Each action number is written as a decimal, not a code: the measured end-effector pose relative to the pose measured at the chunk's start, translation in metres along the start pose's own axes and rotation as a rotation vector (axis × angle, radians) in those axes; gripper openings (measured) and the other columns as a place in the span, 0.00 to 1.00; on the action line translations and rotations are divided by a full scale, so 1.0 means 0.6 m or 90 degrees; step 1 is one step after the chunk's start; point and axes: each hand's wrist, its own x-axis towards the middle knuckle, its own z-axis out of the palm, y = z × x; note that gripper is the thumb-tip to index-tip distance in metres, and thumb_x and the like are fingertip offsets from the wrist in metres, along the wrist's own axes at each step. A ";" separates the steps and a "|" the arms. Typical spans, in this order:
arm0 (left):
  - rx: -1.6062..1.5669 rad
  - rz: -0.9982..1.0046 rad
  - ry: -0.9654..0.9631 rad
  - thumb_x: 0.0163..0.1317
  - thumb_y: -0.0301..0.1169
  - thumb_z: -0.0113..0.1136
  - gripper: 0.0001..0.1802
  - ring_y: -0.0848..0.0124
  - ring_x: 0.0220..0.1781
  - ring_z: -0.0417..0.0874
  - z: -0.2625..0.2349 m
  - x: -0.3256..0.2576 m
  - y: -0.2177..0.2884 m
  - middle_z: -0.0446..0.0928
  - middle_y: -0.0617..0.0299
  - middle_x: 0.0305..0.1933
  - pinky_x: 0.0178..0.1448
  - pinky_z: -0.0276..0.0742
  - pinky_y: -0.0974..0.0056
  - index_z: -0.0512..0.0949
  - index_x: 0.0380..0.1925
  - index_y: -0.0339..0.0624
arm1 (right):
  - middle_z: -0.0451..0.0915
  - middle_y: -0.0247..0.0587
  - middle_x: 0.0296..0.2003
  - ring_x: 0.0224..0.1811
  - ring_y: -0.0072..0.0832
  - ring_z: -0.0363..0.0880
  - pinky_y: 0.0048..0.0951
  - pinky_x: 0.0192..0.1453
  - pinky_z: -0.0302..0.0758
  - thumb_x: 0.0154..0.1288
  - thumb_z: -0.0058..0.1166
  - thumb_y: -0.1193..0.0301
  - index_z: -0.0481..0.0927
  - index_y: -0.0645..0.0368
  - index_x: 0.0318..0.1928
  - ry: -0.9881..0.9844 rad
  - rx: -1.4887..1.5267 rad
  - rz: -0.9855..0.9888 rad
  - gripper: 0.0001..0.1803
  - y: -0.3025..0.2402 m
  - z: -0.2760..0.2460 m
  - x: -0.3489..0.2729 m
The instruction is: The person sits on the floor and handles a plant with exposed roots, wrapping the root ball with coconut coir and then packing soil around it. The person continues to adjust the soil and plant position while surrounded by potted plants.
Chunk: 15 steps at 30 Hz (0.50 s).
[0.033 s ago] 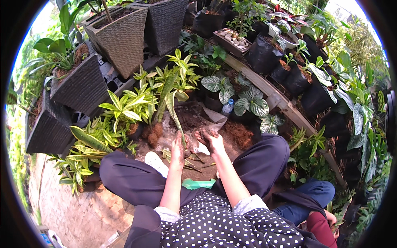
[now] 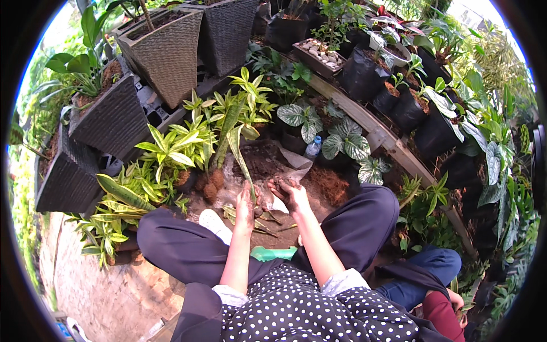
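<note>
Left hand (image 2: pixel 246 210): I can make out no shift. It sits at the same spot, at the foot of the long striped leaf (image 2: pixel 238 151).
Right hand (image 2: pixel 290 194): no move that I can see. It lies at 3 o'clock of the left hand as before.
Long striped leaf: same lean, tip toward 12 o'clock.
Soil heap (image 2: pixel 268 162): outline unaltered.

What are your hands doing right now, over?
Left hand gripping long green leaf plant at its base. Right hand soil-covered, open over the soil pile. Nothing blocking.
</note>
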 end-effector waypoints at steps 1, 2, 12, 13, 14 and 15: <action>0.006 -0.008 -0.001 0.67 0.51 0.42 0.22 0.77 0.12 0.64 0.000 0.000 -0.001 0.63 0.69 0.14 0.15 0.60 0.73 0.68 0.24 0.46 | 0.74 0.57 0.48 0.51 0.43 0.75 0.36 0.52 0.77 0.65 0.46 0.72 0.67 0.70 0.51 -0.030 0.043 0.021 0.17 -0.001 -0.006 0.002; 0.013 -0.015 -0.002 0.67 0.51 0.42 0.22 0.77 0.12 0.65 0.000 0.001 -0.002 0.63 0.69 0.14 0.15 0.60 0.73 0.68 0.23 0.46 | 0.74 0.56 0.49 0.52 0.43 0.74 0.38 0.53 0.76 0.66 0.44 0.70 0.67 0.70 0.52 -0.060 0.087 0.042 0.18 -0.004 -0.013 0.003; 0.024 -0.014 -0.013 0.67 0.51 0.42 0.22 0.77 0.13 0.65 0.014 0.003 0.009 0.63 0.68 0.14 0.16 0.62 0.72 0.68 0.22 0.46 | 0.73 0.52 0.51 0.53 0.40 0.74 0.36 0.56 0.74 0.68 0.43 0.66 0.66 0.68 0.54 -0.090 -0.070 -0.016 0.20 -0.024 0.007 -0.026; 0.021 -0.010 -0.013 0.67 0.51 0.42 0.22 0.76 0.13 0.65 0.016 0.002 0.007 0.63 0.68 0.14 0.16 0.63 0.72 0.68 0.22 0.46 | 0.73 0.53 0.51 0.53 0.40 0.74 0.36 0.56 0.74 0.68 0.44 0.67 0.67 0.69 0.53 -0.084 -0.072 -0.025 0.20 -0.019 -0.002 -0.021; 0.018 -0.007 -0.013 0.67 0.51 0.42 0.22 0.76 0.13 0.65 0.017 0.001 0.002 0.63 0.68 0.14 0.17 0.63 0.71 0.68 0.22 0.46 | 0.73 0.54 0.51 0.52 0.41 0.75 0.36 0.55 0.75 0.67 0.45 0.68 0.67 0.70 0.52 -0.078 -0.074 -0.032 0.19 -0.014 -0.011 -0.018; 0.014 -0.001 -0.013 0.66 0.51 0.42 0.22 0.76 0.13 0.65 0.017 0.002 0.000 0.63 0.68 0.14 0.17 0.64 0.71 0.68 0.22 0.46 | 0.73 0.55 0.50 0.51 0.42 0.75 0.36 0.55 0.75 0.67 0.45 0.70 0.67 0.71 0.52 -0.076 -0.078 -0.041 0.18 -0.015 -0.007 -0.017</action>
